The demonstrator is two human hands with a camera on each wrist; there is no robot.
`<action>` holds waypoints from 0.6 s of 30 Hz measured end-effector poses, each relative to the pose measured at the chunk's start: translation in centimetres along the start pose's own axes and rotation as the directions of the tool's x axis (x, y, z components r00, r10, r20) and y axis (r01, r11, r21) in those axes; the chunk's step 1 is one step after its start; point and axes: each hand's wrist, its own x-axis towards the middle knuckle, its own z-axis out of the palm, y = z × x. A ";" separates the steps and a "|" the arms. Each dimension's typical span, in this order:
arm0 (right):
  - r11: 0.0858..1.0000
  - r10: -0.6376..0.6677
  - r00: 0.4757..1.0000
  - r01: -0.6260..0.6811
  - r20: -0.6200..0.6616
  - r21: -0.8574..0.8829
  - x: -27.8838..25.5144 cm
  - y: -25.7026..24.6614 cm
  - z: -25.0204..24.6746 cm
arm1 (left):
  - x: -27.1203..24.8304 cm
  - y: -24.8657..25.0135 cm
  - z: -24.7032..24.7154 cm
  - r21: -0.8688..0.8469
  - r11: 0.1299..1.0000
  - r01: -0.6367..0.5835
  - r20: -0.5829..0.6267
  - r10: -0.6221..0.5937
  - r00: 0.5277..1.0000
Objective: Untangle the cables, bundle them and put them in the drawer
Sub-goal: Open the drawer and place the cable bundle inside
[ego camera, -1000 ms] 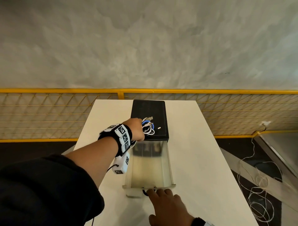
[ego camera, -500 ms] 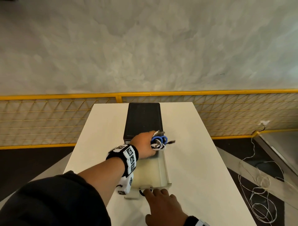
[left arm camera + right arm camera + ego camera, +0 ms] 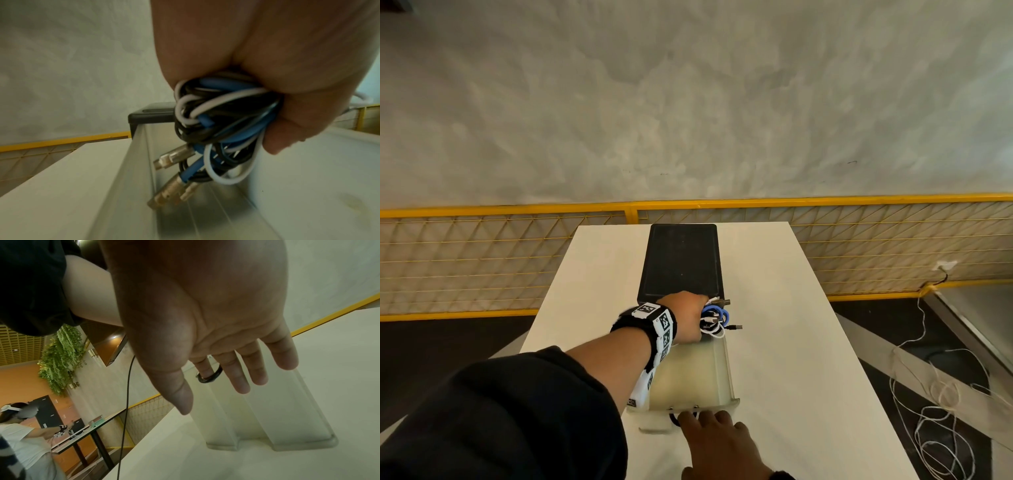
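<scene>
My left hand (image 3: pixel 685 317) grips a coiled bundle of blue, white and black cables (image 3: pixel 714 318) with metal plugs sticking out. It hangs over the back end of the pulled-out translucent drawer (image 3: pixel 726 370), just in front of the black drawer case (image 3: pixel 681 260). The left wrist view shows the cable bundle (image 3: pixel 222 123) in my left hand (image 3: pixel 267 56), plugs pointing down into the drawer (image 3: pixel 139 162). My right hand (image 3: pixel 719 442) lies at the drawer's front, fingers straight. In the right wrist view its index finger passes through the black ring pull (image 3: pixel 213 378).
The case stands on a white table (image 3: pixel 791 342) with bare surface on both sides. A yellow mesh railing (image 3: pixel 482 212) runs behind the table. Loose white cord (image 3: pixel 935 411) lies on the floor at right. Another person (image 3: pixel 20 434) works at a far table.
My left hand has carried the cable bundle off the top of the black case, toward me and down over the drawer's back end. My right hand has stayed at the drawer front.
</scene>
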 end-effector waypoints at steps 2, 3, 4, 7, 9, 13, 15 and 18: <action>1.000 -0.008 1.000 0.008 -0.001 0.002 0.0 0.1 -0.1 | 0.2 0.0 0.0 0.015 1.000 -0.003 0.008 0.002 1.000; 1.000 -0.012 1.000 0.012 -0.001 -0.003 0.0 0.2 -0.1 | 0.3 0.0 0.1 0.017 1.000 -0.003 0.012 0.003 1.000; 1.000 -0.017 1.000 0.017 -0.005 -0.004 0.0 0.2 -0.1 | 0.3 0.0 0.1 0.019 1.000 0.000 0.018 0.000 1.000; 1.000 -0.023 1.000 0.023 0.000 0.012 0.0 0.4 -0.1 | 0.5 0.1 -0.2 0.064 0.998 0.002 0.055 -0.006 0.998; 1.000 -0.020 1.000 0.020 0.015 0.014 0.0 0.4 0.0 | 0.6 0.3 -0.4 0.104 0.995 0.009 0.099 -0.019 0.995; 0.999 -0.037 0.999 0.037 -0.008 0.018 -0.1 0.3 -0.2 | 0.7 0.7 -0.6 0.130 0.991 0.029 0.161 -0.050 0.986; 0.999 -0.035 0.999 0.035 -0.009 0.036 -0.1 0.4 -0.2 | 0.7 0.5 -0.8 0.138 0.990 0.028 0.197 -0.055 0.979; 1.000 -0.025 0.999 0.025 -0.021 0.008 0.0 0.7 -0.1 | 0.3 0.0 -1.0 0.153 0.988 0.009 0.268 -0.050 0.962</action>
